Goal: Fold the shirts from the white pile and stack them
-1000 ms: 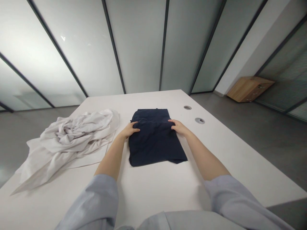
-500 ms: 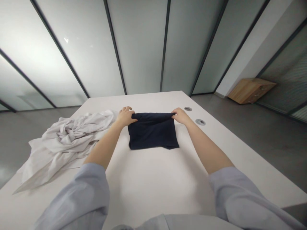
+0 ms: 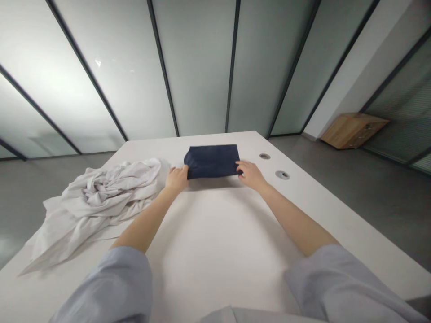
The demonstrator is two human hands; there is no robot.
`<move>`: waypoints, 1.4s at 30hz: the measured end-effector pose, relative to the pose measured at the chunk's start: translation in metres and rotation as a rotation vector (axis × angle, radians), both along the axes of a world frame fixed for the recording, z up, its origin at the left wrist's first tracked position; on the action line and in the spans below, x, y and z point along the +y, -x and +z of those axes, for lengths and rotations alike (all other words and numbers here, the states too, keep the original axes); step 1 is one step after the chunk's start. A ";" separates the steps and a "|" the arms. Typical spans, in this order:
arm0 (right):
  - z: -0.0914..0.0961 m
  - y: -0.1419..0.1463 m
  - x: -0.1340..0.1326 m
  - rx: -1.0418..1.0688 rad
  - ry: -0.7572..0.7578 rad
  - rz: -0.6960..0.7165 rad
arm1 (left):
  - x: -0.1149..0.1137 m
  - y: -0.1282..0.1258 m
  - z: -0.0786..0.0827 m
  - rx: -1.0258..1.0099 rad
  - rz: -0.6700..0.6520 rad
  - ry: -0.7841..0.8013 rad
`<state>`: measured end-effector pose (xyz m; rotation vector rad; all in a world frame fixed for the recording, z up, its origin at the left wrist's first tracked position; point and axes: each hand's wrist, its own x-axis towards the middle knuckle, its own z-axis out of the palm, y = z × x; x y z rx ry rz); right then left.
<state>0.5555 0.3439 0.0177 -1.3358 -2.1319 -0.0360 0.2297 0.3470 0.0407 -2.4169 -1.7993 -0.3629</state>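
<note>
A dark navy folded cloth (image 3: 213, 160), perhaps a garment, is held between my two hands over the far half of the white table. Its near edge appears slightly raised, with a shadow under it. My left hand (image 3: 178, 178) grips the near left corner, thumb against the fabric. At the near right corner, my right hand (image 3: 251, 174) has its fingers closed on the cloth. The undersides of both grips are hidden.
Crumpled white fabric (image 3: 111, 188) lies piled on the left of the table (image 3: 215, 251). Two round cable grommets (image 3: 282, 175) sit near the right edge. Beyond stands a frosted glass partition (image 3: 198, 67), with a wooden cabinet (image 3: 353, 130) on the floor at right.
The navy cloth has swung from hanging toward me to lying away from me, its held edge now nearest. Both hands have come slightly lower and nearer.
</note>
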 end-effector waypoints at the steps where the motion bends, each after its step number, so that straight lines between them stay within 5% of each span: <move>1: -0.013 0.001 -0.007 -0.035 0.080 0.044 | -0.008 0.000 -0.015 0.001 -0.020 0.055; 5: -0.047 0.000 -0.022 -0.063 0.241 0.098 | -0.024 -0.006 -0.048 -0.110 -0.177 0.060; 8: -0.057 -0.004 -0.022 0.009 0.235 0.075 | -0.024 -0.010 -0.054 -0.151 -0.238 0.105; 14: -0.070 -0.008 -0.015 0.086 0.233 0.113 | -0.022 -0.003 -0.058 -0.221 -0.157 0.143; 20: -0.072 -0.010 -0.016 0.226 0.267 0.082 | -0.023 0.003 -0.057 -0.237 -0.097 0.110; 26: -0.075 -0.015 -0.014 0.150 0.190 0.101 | -0.018 0.018 -0.062 -0.261 -0.122 0.108; 35: -0.069 -0.015 -0.015 0.252 0.250 0.050 | -0.014 0.029 -0.057 -0.570 -0.009 0.155; 42: -0.071 -0.022 -0.017 0.247 0.304 0.106 | -0.014 0.032 -0.061 -0.677 -0.237 0.305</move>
